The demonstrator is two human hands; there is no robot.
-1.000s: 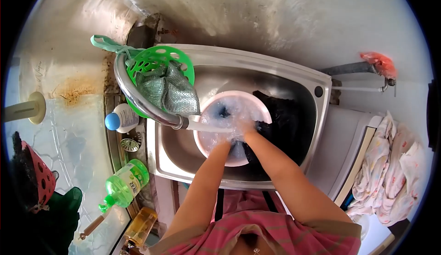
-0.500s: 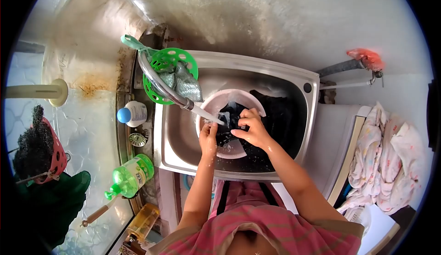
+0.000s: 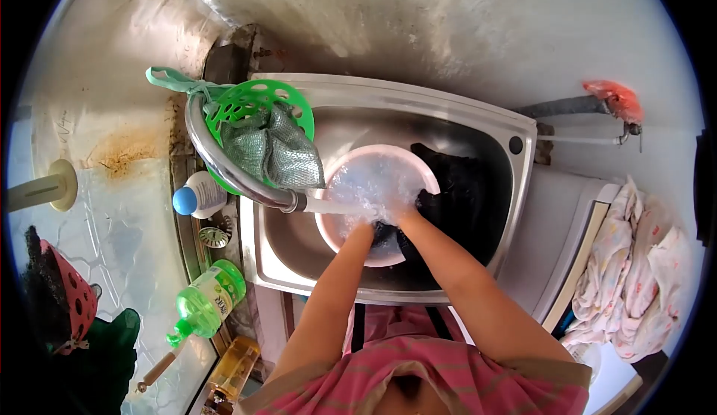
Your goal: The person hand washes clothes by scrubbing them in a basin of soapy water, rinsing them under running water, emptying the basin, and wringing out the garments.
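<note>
A pale pink basin (image 3: 330,242) full of foamy water stands in the steel sink (image 3: 287,247). Water runs into it from the curved faucet (image 3: 224,162). My left hand (image 3: 364,230) is down in the basin, its fingers hidden under the water. Close beside it, my right hand (image 3: 403,213) is also sunk to the wrist, and bubbles cover its fingers. Dark cloth (image 3: 463,206) hangs over the basin's right rim and lies in the right half of the sink. Some dark cloth shows under the water between my wrists.
A green perforated basket (image 3: 299,105) with a grey-green scrubbing cloth (image 3: 280,150) hangs at the faucet. Left of the sink are a blue-capped bottle (image 3: 203,194), a drain strainer (image 3: 213,237) and a green soap bottle (image 3: 209,299). Patterned cloth (image 3: 624,280) lies at the right.
Half a second ago both hands were raised above the basin with fingers visible; now they are down in the water. The basin looks fuller and foamier than then, and the view has shifted.
</note>
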